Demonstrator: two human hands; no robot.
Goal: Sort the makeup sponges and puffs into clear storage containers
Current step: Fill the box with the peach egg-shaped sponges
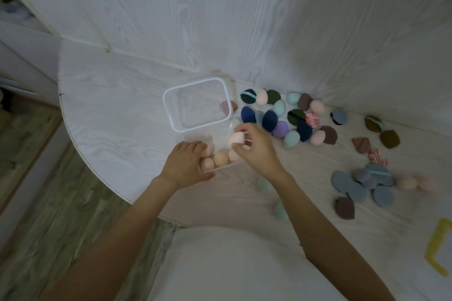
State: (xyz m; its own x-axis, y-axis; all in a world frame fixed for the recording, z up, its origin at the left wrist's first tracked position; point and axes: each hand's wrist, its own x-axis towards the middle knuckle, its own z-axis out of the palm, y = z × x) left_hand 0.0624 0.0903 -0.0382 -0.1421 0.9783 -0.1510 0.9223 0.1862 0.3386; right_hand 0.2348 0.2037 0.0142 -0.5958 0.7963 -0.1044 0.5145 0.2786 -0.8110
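Two containers: both clear, both on the white wood-grain surface [117, 115], one behind the other.
Surface: white, rounded on its left edge, set against a white panelled wall.
Far container [197, 104]: rectangular, white-rimmed, nothing visible inside; a brown puff [232, 105] lies just beside its right wall.
Near container [220, 166]: transparent, edges faint; several peach sponges [220, 158] sit in a row along its near side.
Loose pile [288, 117]: sponges and puffs in navy, dark green, teal, purple, brown and peach, spread to the right of the far container, many touching.
Grey-blue puffs [359, 184]: a second cluster, round and flat, well apart to the right, with two peach sponges just beside it.
Left hand [186, 166]: rests on the left end of the near container, fingers curled over a peach sponge at that end; whether it grips the sponge or the wall cannot be told.
Right hand [254, 146]: fingertips closed on a pink sponge [235, 139], held over the right part of the near container.
Pink sponge: above the row of peach sponges; contact with them cannot be told.
Teal sponge [280, 210]: blurred, on the surface near the right forearm.
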